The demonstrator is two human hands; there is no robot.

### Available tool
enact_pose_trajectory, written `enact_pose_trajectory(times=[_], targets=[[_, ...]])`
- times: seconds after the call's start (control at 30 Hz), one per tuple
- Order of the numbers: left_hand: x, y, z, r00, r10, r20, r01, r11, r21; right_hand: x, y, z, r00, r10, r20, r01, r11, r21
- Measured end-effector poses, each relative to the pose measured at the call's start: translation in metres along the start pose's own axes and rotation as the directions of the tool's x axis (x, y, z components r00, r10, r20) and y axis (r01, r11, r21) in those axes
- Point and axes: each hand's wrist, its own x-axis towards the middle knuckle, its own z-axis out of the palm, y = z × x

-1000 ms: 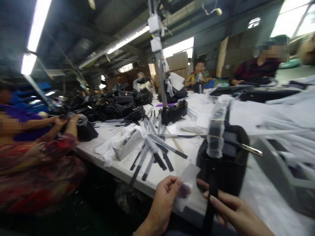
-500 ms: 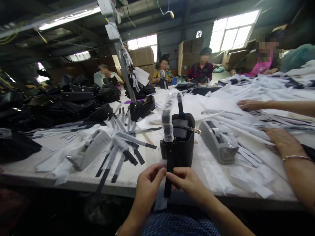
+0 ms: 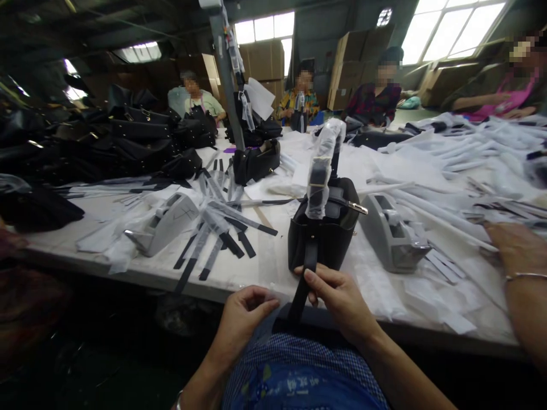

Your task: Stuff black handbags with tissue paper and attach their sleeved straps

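A black handbag [image 3: 321, 250] stands on the table in front of me, with clear plastic film [image 3: 323, 151] wrapped around its raised handle. Out of its near side runs a black strap [image 3: 304, 293] toward my lap. My right hand [image 3: 337, 293] grips this strap between thumb and fingers, close to the bag. To the left and lower, my left hand [image 3: 250, 310] pinches a piece of clear plastic film [image 3: 277, 297] that hangs down beside the strap.
Grey tape dispensers stand left [image 3: 164, 225] and right [image 3: 395, 233] of the bag. Loose film-wrapped straps [image 3: 224, 225] lie at left, before piled black bags [image 3: 141, 134]. At right a co-worker's hand [image 3: 515, 256] rests among white strips. Several people sit across the table.
My left hand has moved left, away from the strap, with the film. My right hand has moved up along the strap. One of the co-worker's hands has left view, and the view has tilted down.
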Motion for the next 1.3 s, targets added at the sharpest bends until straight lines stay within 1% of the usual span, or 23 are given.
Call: enact_pose_trajectory(times=[0.07, 0.17, 0.27, 0.4, 0.63, 0.77, 0.87, 1.07, 1.3], targets=[[-0.005, -0.005, -0.003, 1.000, -0.015, -0.005, 0.015, 1.000, 0.015, 0.001, 0.001, 0.006, 0.998, -0.033, -0.054, 0.035, 0.999, 0.026], [-0.012, -0.008, -0.006, 0.998, -0.069, 0.010, 0.069, 0.998, 0.010, 0.004, -0.001, 0.013, 0.991, -0.082, -0.102, 0.086, 0.996, 0.039], [-0.016, -0.008, -0.006, 0.994, -0.109, 0.030, 0.109, 0.994, -0.002, 0.008, -0.004, 0.018, 0.982, -0.136, -0.131, 0.134, 0.991, -0.022], [-0.015, -0.006, -0.004, 0.994, -0.104, 0.024, 0.104, 0.995, 0.010, 0.010, -0.006, 0.021, 0.975, -0.179, -0.132, 0.168, 0.982, -0.088], [-0.014, -0.006, -0.006, 0.993, -0.119, 0.019, 0.119, 0.993, 0.006, 0.011, -0.007, 0.024, 0.972, -0.190, -0.138, 0.177, 0.979, -0.097], [-0.014, -0.007, -0.008, 0.996, -0.093, -0.003, 0.093, 0.995, 0.022, 0.011, -0.008, 0.023, 0.969, -0.188, -0.163, 0.174, 0.980, -0.095], [-0.015, -0.006, -0.008, 0.997, -0.077, -0.006, 0.077, 0.996, 0.038, 0.011, -0.007, 0.023, 0.968, -0.192, -0.161, 0.177, 0.979, -0.100], [-0.015, -0.003, -0.007, 0.997, -0.078, -0.022, 0.079, 0.996, 0.046, 0.011, -0.008, 0.026, 0.966, -0.206, -0.155, 0.188, 0.974, -0.124], [-0.014, -0.007, -0.009, 0.996, -0.075, -0.055, 0.079, 0.994, 0.072, 0.011, -0.009, 0.024, 0.965, -0.199, -0.170, 0.180, 0.976, -0.121]])
